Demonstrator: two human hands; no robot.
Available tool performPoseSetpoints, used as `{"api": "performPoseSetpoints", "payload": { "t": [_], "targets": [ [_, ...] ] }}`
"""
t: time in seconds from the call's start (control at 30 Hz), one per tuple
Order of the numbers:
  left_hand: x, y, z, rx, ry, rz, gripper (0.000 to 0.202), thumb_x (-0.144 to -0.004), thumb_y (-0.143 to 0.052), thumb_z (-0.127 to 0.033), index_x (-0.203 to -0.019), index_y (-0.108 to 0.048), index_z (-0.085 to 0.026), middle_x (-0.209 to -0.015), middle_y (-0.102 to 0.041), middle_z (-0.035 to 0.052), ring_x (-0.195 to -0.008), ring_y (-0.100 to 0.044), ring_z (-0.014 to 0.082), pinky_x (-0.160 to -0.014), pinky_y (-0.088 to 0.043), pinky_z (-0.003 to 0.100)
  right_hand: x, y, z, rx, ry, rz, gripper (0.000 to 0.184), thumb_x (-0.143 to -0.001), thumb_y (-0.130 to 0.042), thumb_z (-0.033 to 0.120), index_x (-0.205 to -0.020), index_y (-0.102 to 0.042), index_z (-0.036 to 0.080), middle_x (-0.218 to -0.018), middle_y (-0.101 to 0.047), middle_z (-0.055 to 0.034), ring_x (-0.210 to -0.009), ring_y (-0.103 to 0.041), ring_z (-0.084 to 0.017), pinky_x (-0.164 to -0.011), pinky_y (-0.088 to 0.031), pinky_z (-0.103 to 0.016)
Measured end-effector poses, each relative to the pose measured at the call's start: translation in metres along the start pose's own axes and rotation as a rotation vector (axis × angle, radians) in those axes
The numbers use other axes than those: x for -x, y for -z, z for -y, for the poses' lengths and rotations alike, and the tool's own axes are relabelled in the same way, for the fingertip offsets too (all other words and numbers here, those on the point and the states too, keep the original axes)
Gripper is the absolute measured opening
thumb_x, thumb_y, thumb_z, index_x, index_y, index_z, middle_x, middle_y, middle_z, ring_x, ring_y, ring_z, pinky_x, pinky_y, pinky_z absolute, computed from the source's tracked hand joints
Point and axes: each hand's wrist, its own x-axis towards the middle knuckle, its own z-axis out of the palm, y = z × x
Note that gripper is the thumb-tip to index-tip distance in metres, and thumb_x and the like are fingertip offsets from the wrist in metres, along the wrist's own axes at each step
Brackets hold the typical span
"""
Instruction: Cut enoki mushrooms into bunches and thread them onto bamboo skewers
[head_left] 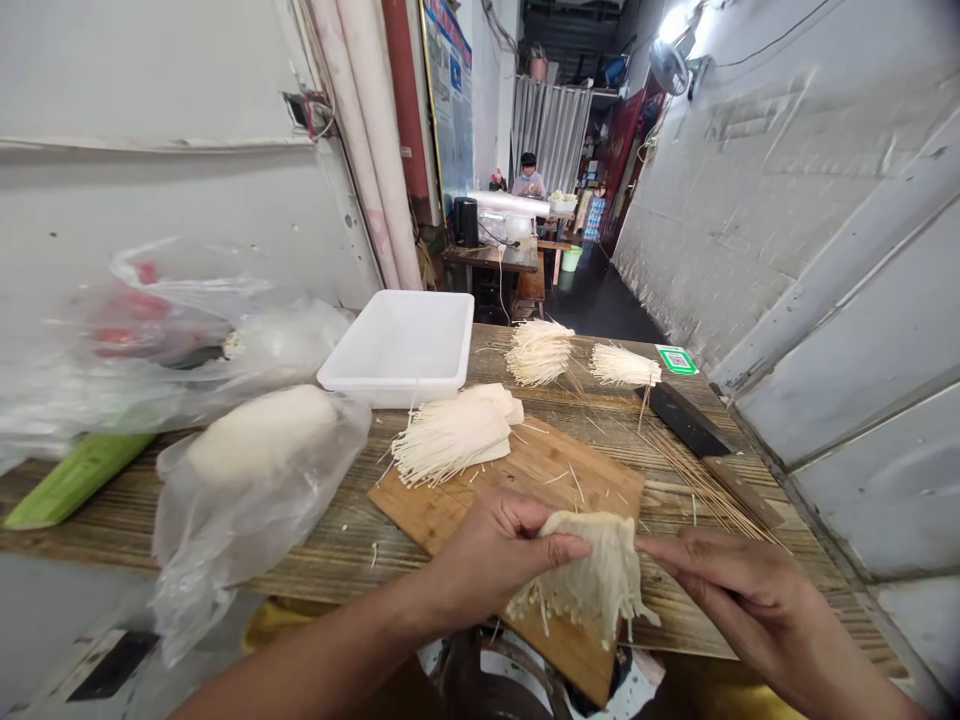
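My left hand (487,550) grips a thin, fanned-out bunch of enoki mushrooms (604,575), its thumb lying across the top edge. The bunch hangs over the near end of a wooden cutting board (577,475). At the bunch's right edge, my right hand (739,590) is closed in a pinch; whatever sits between its fingertips is hidden. A pile of cut enoki (457,437) lies on the board's far left part. Bamboo skewers (694,485) lie to the right of the board, beside a cleaver (686,418) with a dark blade and wooden handle.
Skewered enoki bunches (538,353) lie at the table's far edge, with another bunch (624,366) to their right. A white plastic bin (397,385) stands left of them. Plastic bags (262,450) and a green vegetable (79,480) fill the left side. A person (529,183) sits farther back.
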Motion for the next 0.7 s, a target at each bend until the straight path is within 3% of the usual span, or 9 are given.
{"api": "performPoseSetpoints", "payload": {
  "t": [0.1,0.17,0.3,0.4,0.5,0.7],
  "targets": [
    [-0.002,-0.003,0.001,0.036,0.012,-0.019,0.026,-0.07,-0.072,-0.04,-0.061,-0.071,-0.015,-0.054,-0.053,-0.0028,-0.052,-0.042,0.0069,-0.051,-0.032,0.02,0.002,-0.001,-0.002,0.012,-0.016,-0.008,0.054,-0.086,-0.049,0.006,-0.128,-0.055,0.038,-0.079,-0.072,0.0022,-0.08,-0.07,-0.014,-0.067,-0.057,-0.023],
    [-0.003,-0.004,0.001,0.067,0.0,-0.038,0.02,-0.068,-0.074,-0.036,-0.075,-0.076,-0.018,-0.065,-0.063,-0.0009,-0.059,-0.05,0.0089,-0.058,-0.039,0.021,0.004,-0.001,-0.003,0.003,-0.023,-0.035,0.053,-0.086,-0.048,0.006,-0.126,-0.057,0.039,-0.084,-0.073,0.0022,-0.078,-0.07,-0.013,-0.065,-0.057,-0.021],
    [0.0,-0.003,-0.005,0.089,-0.085,-0.042,0.032,-0.067,-0.076,-0.03,-0.098,-0.075,-0.023,-0.085,-0.071,0.0022,-0.077,-0.059,0.0149,-0.075,-0.045,0.025,0.005,0.001,0.001,0.002,-0.048,-0.094,0.049,-0.085,-0.05,0.008,-0.12,-0.062,0.039,-0.085,-0.074,0.0024,-0.075,-0.071,-0.013,-0.064,-0.058,-0.019],
    [0.004,-0.002,-0.01,-0.003,-0.154,0.013,0.025,-0.076,-0.068,-0.034,-0.096,-0.076,-0.022,-0.077,-0.07,0.0023,-0.072,-0.058,0.0145,-0.069,-0.043,0.024,0.006,0.004,0.004,0.017,-0.054,-0.121,0.047,-0.083,-0.053,0.008,-0.115,-0.065,0.04,-0.081,-0.074,0.0038,-0.075,-0.071,-0.013,-0.063,-0.058,-0.018],
    [0.007,-0.002,-0.011,-0.065,-0.193,-0.008,0.024,-0.08,-0.065,-0.036,-0.096,-0.077,-0.023,-0.071,-0.069,0.0015,-0.064,-0.054,0.0126,-0.061,-0.04,0.023,0.009,0.005,0.004,0.008,-0.036,-0.114,0.049,-0.083,-0.053,0.007,-0.117,-0.063,0.041,-0.079,-0.073,0.0046,-0.076,-0.072,-0.013,-0.061,-0.057,-0.017],
    [0.007,-0.008,-0.011,-0.002,-0.155,0.015,0.02,-0.078,-0.065,-0.031,-0.088,-0.078,-0.019,-0.062,-0.065,0.0003,-0.057,-0.046,0.0089,-0.054,-0.035,0.02,0.013,0.004,-0.002,0.031,0.025,-0.033,0.052,-0.085,-0.053,0.008,-0.126,-0.057,0.038,-0.073,-0.071,0.0058,-0.067,-0.07,-0.011,-0.059,-0.057,-0.016]
  ]
}}
